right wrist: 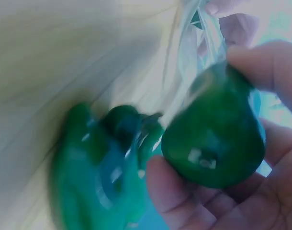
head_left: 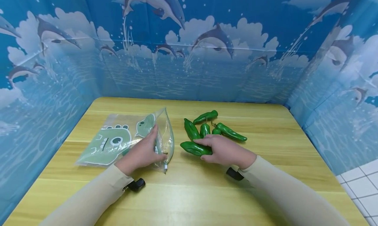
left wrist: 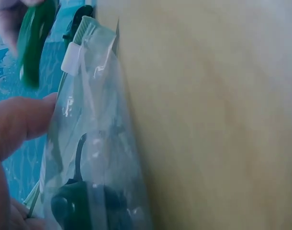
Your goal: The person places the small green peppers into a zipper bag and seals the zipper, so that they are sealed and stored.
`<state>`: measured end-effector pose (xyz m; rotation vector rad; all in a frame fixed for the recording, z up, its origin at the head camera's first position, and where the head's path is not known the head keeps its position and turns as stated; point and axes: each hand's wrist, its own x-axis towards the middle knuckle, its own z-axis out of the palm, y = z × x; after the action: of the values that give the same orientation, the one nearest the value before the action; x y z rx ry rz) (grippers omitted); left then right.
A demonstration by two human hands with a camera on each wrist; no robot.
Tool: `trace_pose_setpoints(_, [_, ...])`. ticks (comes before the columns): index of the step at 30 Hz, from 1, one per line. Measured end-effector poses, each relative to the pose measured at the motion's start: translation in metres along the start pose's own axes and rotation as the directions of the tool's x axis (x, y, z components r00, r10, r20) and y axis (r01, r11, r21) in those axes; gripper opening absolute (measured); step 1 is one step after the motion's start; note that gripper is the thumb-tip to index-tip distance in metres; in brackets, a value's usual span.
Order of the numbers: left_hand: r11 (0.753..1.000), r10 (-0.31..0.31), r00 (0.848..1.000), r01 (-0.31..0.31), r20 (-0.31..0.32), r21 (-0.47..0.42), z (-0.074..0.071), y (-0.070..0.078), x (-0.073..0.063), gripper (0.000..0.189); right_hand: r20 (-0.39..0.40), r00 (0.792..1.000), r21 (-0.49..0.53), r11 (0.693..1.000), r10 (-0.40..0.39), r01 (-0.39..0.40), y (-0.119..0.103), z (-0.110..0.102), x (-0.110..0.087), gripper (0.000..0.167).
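Note:
My left hand (head_left: 144, 153) holds the clear zip bag (head_left: 104, 144) near its mouth, thumb and fingers spread wide across it. The mouth gapes to the right, and a white slider (left wrist: 71, 58) sits at one end of the zip. Inside the bag, a green pepper with a curved stem (left wrist: 73, 203) shows through the plastic. With thumb and fingertips, my right hand (head_left: 222, 150) grips a glossy green pepper (head_left: 195, 148), its tip pointing left toward the bag. Several more green peppers (head_left: 231, 133) lie close beyond that hand.
The wooden table (head_left: 189, 196) is bordered behind and at the sides by a blue dolphin-print curtain (head_left: 189, 75). White tiles (head_left: 361, 183) show past the right edge. A green cartoon creature is printed on the bag. Dark straps circle both wrists.

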<state>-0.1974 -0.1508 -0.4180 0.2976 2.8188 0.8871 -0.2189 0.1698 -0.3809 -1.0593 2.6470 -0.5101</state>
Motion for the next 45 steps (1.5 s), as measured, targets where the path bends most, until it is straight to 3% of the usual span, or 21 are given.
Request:
trace_pose_setpoints(5, [0.999,0.033,0.999,-0.033,-0.004,-0.017,0.002,0.005,-0.004,0.134,-0.035,0.999,-0.065,0.998,0.022,-0.024,-0.013,0.005,0.020,0.065])
trace_pose_setpoints(10, [0.998,0.066,0.998,-0.067,-0.014,-0.013,0.004,0.005,-0.006,0.133,-0.064,0.997,-0.036,0.998,0.044,-0.046,-0.024,0.012,0.036,0.058])
trace_pose_setpoints(30, [0.991,0.127,0.992,-0.127,-0.005,-0.042,0.010,0.004,-0.007,0.128,-0.035,0.999,-0.206,0.978,-0.039,0.031,-0.042,0.032,0.069,0.054])
trace_pose_setpoints(45, [0.986,0.158,0.987,-0.159,-0.020,-0.059,0.013,0.004,-0.007,0.128,-0.019,0.999,-0.143,0.989,-0.045,0.042,-0.047,0.047,0.081,0.050])
